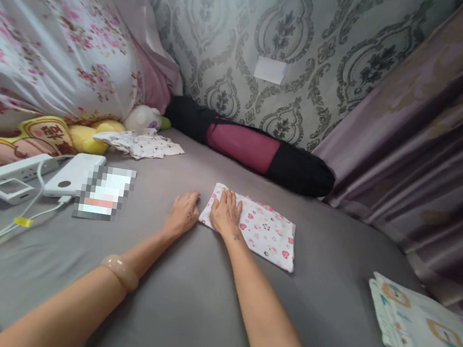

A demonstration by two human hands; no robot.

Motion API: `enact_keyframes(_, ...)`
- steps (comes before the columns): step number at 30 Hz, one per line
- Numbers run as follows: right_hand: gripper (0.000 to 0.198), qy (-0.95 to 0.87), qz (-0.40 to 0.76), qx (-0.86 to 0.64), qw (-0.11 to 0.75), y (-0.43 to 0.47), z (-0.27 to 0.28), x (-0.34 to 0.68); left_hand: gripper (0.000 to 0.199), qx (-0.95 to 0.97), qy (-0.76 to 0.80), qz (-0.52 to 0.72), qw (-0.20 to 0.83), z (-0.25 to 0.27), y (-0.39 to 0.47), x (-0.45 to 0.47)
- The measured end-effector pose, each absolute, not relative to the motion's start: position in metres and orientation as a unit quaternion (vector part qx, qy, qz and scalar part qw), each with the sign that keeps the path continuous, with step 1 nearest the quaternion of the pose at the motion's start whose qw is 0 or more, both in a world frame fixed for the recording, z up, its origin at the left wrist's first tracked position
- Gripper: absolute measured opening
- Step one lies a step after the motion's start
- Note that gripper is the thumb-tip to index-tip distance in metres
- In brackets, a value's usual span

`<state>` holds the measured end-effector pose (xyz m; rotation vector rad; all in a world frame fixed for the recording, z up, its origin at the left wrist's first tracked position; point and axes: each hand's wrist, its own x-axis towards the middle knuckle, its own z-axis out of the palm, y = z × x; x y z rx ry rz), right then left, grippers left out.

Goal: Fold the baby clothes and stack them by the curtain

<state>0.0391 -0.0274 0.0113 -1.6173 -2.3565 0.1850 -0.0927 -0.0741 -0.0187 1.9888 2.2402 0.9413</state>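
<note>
A folded white cloth [269,228] with pink and red hearts and flowers lies flat on the grey bed sheet [195,301]. On its left part rests my right hand [225,212], palm down with the fingers stretched out. Just beside the cloth's left edge is my left hand [184,212], set on the sheet with its fingers loosely bent and apparently holding nothing. A pale bangle [120,273] circles the left forearm.
A black and maroon long bag [242,145] lies along the wall. At left are a crumpled white cloth [144,144], plush toys [84,137], a blurred-out phone [105,192], a white power bank [74,176] and a power strip [0,176]. Folded patterned cloths [428,336] are stacked at right.
</note>
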Motion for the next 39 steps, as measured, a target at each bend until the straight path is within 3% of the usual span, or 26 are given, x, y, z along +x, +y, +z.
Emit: enact_keyframes(39, 0.055, -0.843, 0.073, -0.519, 0.119, -0.012, 0.017, 0.019, 0.044, 0.598, 0.715, 0.362, 0.024, -0.023, -0.069, -0.097)
